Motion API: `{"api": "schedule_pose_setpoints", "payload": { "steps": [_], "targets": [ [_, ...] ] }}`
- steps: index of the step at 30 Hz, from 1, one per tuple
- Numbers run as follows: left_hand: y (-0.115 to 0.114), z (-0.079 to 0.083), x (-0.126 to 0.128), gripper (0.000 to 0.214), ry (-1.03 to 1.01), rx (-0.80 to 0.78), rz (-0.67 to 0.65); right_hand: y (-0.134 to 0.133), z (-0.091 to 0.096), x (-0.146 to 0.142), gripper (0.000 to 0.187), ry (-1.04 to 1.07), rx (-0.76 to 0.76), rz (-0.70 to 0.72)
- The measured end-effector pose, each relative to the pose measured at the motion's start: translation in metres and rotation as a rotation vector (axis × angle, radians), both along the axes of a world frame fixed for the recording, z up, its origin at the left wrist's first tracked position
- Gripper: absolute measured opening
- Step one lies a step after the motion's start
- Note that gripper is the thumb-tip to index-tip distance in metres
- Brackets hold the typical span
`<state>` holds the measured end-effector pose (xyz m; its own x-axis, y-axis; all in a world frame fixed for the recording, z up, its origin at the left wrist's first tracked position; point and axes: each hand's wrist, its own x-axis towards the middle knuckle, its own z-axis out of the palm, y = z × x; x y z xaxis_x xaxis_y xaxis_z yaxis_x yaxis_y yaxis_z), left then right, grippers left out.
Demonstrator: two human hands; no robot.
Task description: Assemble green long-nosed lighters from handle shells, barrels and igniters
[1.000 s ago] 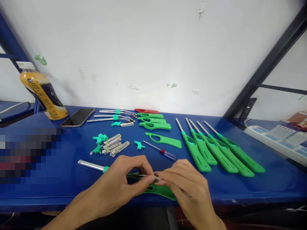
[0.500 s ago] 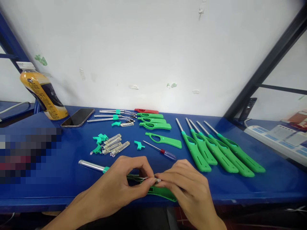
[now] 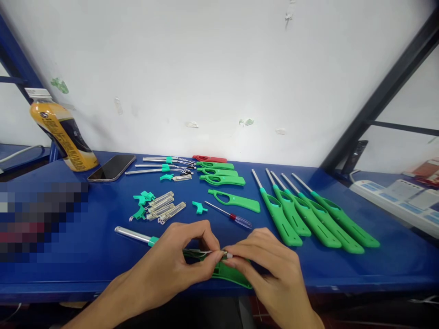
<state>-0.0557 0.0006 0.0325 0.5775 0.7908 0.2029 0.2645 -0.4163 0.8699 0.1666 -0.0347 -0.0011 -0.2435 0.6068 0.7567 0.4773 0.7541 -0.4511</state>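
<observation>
At the table's front edge my left hand (image 3: pixel 181 256) is closed, thumb and forefinger pinching thin wires (image 3: pixel 197 252). Fingertip to fingertip with it, my right hand (image 3: pixel 270 260) pinches a small part with a pale end (image 3: pixel 227 255), mostly hidden by the fingers. Beneath both hands lies a green lighter handle half (image 3: pixel 233 275), its hollow inside facing up. A silver lighter tube (image 3: pixel 133 234) with a teal collar sticks out to the left from behind my left hand.
Finished-looking green long lighters (image 3: pixel 302 214) lie at right. A screwdriver (image 3: pixel 233 216), teal trigger (image 3: pixel 199 207), clear fuel tubes (image 3: pixel 161 208), green handle halves (image 3: pixel 222 179) and metal tubes (image 3: pixel 151 171) lie beyond my hands. A phone (image 3: pixel 112 168) and bottle (image 3: pixel 63 130) stay at left.
My fingertips have parted slightly, and more of the small pale-ended part shows between them. The silver tube has shifted a little to the right.
</observation>
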Motion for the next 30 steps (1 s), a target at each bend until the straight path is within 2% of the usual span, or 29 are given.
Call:
{"api": "schedule_pose_setpoints", "payload": {
  "steps": [8, 18, 30],
  "targets": [
    [0.0006, 0.0006, 0.002, 0.015, 0.009, 0.005, -0.002, -0.0008, 0.0008, -0.002, 0.008, -0.029, 0.043, -0.024],
    [0.0019, 0.0029, 0.0019, 0.015, -0.008, -0.008, 0.006, -0.005, 0.0056, -0.0033, 0.018, -0.011, -0.004, 0.003],
    [0.0013, 0.003, 0.0, 0.015, -0.011, -0.019, 0.005, -0.0035, 0.0019, -0.0058, 0.015, -0.113, 0.122, -0.06]
  ]
}}
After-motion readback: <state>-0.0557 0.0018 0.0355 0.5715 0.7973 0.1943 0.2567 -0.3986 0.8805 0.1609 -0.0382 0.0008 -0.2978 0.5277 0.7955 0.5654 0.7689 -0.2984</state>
